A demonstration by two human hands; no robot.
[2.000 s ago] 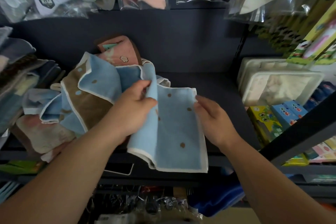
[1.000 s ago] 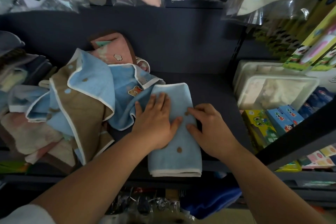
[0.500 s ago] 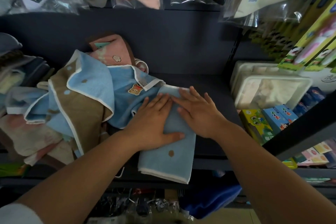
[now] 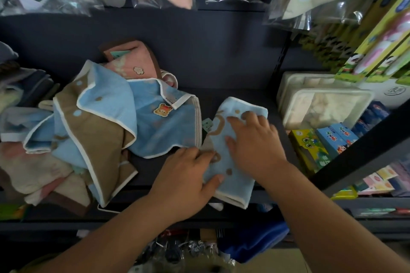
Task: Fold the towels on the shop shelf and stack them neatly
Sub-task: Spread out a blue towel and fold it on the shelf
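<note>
Plainly, the folded blue towel (image 4: 230,153) lay on the dark shelf (image 4: 239,97), clear of the back wall and right of the loose heap, its near end hanging a little over the shelf's front edge. The left hand (image 4: 188,175) pressed flat on the towel's near-left side, fingers (image 4: 206,155) spread and gripping nothing, thumb on the cloth. The right hand (image 4: 255,146) also lay open and flat across the upper half, its fingertips near the far white-trimmed hem.

The main hazard seemed to be that overhang: if either palm lifted or slid toward the person, the towel could tip off the edge and drop to the clutter below. A second risk was the fold itself; the left edge looked uneven, with a brown patch and a small green tag (image 4: 207,124) poking out, so pushing sideways might drag the layers apart rather than smooth them. The heap of unfolded towels (image 4: 99,131) sat just beside the left hand, one blue corner nearly touching the folded piece, and a careless sweep could catch it and pull the pile forward. The boxes (image 4: 324,142) on the right stood close too.
</note>
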